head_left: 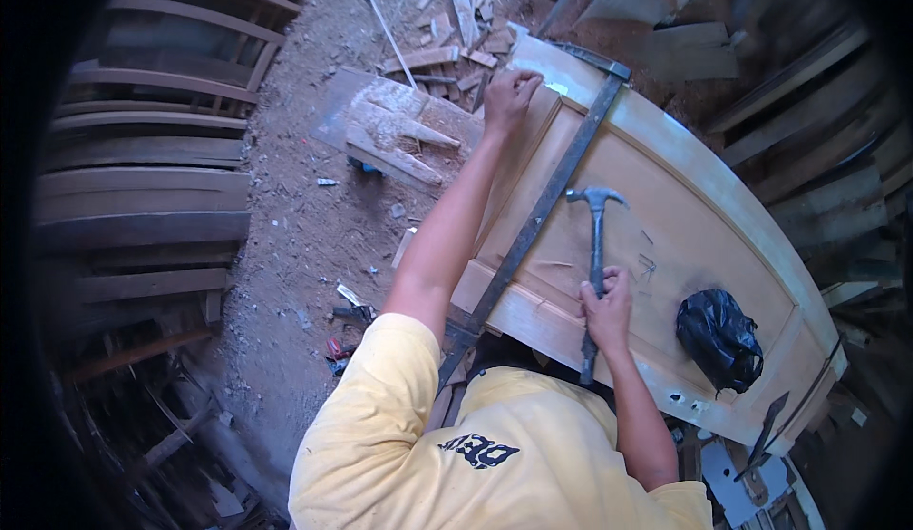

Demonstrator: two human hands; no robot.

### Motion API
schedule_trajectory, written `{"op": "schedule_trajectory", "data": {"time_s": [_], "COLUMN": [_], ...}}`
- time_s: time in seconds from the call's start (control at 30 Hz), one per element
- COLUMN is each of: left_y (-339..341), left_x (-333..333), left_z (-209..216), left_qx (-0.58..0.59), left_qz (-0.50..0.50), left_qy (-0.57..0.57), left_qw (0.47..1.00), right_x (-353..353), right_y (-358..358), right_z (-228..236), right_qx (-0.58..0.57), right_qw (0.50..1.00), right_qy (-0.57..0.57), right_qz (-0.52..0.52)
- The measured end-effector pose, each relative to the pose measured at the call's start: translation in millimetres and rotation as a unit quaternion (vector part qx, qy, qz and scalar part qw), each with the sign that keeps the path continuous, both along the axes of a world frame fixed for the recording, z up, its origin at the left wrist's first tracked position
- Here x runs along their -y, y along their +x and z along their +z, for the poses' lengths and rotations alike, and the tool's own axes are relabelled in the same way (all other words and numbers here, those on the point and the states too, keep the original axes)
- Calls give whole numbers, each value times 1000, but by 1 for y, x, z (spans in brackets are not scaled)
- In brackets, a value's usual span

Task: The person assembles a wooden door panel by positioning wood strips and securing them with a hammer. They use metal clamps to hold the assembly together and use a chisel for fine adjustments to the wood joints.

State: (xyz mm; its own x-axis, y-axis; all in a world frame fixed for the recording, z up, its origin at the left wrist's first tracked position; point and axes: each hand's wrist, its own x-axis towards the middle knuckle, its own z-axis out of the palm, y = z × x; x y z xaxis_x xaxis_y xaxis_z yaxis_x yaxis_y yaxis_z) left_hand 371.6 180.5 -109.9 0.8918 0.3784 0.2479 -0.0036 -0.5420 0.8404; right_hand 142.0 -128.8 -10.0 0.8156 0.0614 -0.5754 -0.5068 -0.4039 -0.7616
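Note:
A claw hammer point(596, 221) is in my right hand point(607, 307), head upward, its handle gripped partway down, over a wooden panelled door point(685, 216). My left hand point(511, 100) reaches to the door's far left corner with its fingers curled together in a pinch. Whatever they hold is too small to make out. Close to those fingertips is a small pale patch point(556, 88) on the frame. A long metal bar clamp point(561, 183) spans the door between my hands. Several loose nails point(648, 266) lie on the panel, right of the hammer.
A black plastic bag point(720, 340) sits on the door's right part, near another clamp point(768, 425). Left of the door stands a dusty wooden bench point(390, 121). Wood scraps point(466, 55) litter the ground beyond. Stacked frames point(152, 183) line the left side, boards point(808, 159) the right.

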Motion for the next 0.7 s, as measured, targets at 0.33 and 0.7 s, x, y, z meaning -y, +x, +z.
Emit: {"op": "schedule_trajectory", "data": {"time_s": [0.33,0.7], "left_y": [23,22], "left_x": [9,5], "left_z": [-23,-22], "left_qx": [6,24], "left_qz": [2,-43], "left_qy": [-32,59], "left_qw": [999,997], "right_x": [-11,-44], "right_y": [62,115], "right_z": [37,34], "right_qx": [55,108], "right_qw": [996,994], "right_qy": [67,7], "right_qz": [-26,20]}}
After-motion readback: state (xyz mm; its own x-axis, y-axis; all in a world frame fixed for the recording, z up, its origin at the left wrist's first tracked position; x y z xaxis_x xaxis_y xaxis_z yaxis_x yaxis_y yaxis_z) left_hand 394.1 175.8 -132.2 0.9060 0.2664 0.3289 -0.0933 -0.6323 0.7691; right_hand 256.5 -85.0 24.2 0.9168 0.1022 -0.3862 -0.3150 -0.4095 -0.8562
